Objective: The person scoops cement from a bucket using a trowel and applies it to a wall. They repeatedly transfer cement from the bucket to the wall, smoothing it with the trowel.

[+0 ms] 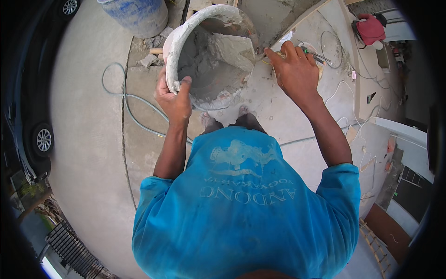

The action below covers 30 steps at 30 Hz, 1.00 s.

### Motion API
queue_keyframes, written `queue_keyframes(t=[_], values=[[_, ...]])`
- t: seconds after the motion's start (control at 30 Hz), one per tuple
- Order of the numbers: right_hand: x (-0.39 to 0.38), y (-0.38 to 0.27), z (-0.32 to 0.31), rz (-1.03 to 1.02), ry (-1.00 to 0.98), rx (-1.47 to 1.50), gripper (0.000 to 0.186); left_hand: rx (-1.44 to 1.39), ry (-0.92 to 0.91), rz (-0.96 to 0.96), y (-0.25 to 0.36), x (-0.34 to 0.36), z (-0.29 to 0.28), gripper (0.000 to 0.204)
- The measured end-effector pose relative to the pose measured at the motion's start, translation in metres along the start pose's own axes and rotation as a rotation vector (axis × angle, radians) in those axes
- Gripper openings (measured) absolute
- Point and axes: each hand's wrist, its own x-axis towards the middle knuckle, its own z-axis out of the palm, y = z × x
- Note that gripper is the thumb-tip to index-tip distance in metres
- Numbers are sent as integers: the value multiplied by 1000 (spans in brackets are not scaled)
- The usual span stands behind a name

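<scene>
A round bucket (172, 60) with a mortar-caked rim is tipped in front of me, and wet grey mortar (200, 69) lies inside it. My left hand (175, 94) is closed on the near left part of the rim, thumb inside and fingers outside. On the right, my right hand (297, 69) is closed around what looks like the handle of a trowel (234, 51). Its broad, flat, mortar-coated blade is inside the bucket. Most of the handle is hidden by my fingers.
A blue-stained drum (139, 16) stands at the far left, with rubble (149, 59) near it. A green hose (139, 98) crosses the floor. Cables (343, 86) run along the right side. A dark car (28, 111) is at the left edge; a red bag-like bundle (370, 30) sits far right.
</scene>
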Motion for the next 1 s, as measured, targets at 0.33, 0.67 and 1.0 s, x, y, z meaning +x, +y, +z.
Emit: queue_keyframes(t=[0.33, 0.67, 1.0], values=[[-4, -77, 45, 136, -30, 222, 32, 251, -75, 107, 10, 4, 3, 54], [-30, -66, 24, 422, -330, 1002, 30, -113, 58, -26, -4, -3, 9, 51], [-7, 86, -117, 168, 88, 596, 28, -361, 186, -308, -26, -8, 7, 59]])
